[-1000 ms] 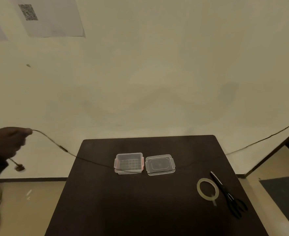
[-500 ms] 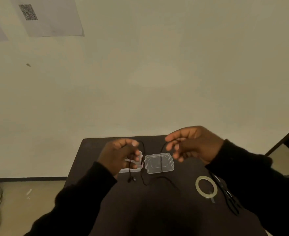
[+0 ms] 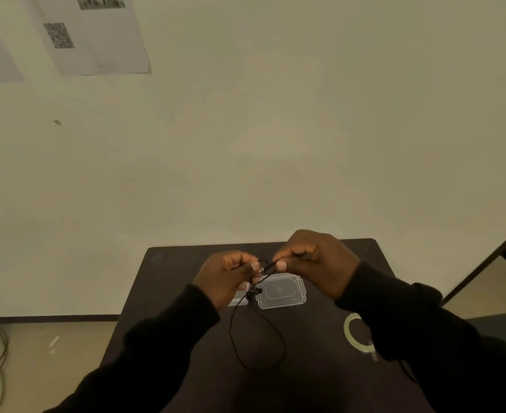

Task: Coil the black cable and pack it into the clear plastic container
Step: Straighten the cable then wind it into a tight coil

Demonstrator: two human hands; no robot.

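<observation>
My left hand [image 3: 227, 275] and my right hand [image 3: 317, 260] meet above the dark table [image 3: 320, 383], both pinching the thin black cable [image 3: 278, 332]. The cable hangs from my fingers in a long loop that reaches down over the table. Its small dark end pieces dangle just under my left fingers. The clear plastic container [image 3: 239, 301] stands behind my left hand and is mostly hidden by it. Its clear lid [image 3: 281, 291] lies flat just right of it, under my hands.
A roll of clear tape [image 3: 353, 333] lies on the table's right side, partly under my right sleeve. Papers with a QR code [image 3: 59, 35] hang on the wall at upper left. Cables lie on the floor at far left.
My hands have come together from apart to nearly touching above the lid. The cable, earlier stretched wide across the table, now hangs as one loop below them.
</observation>
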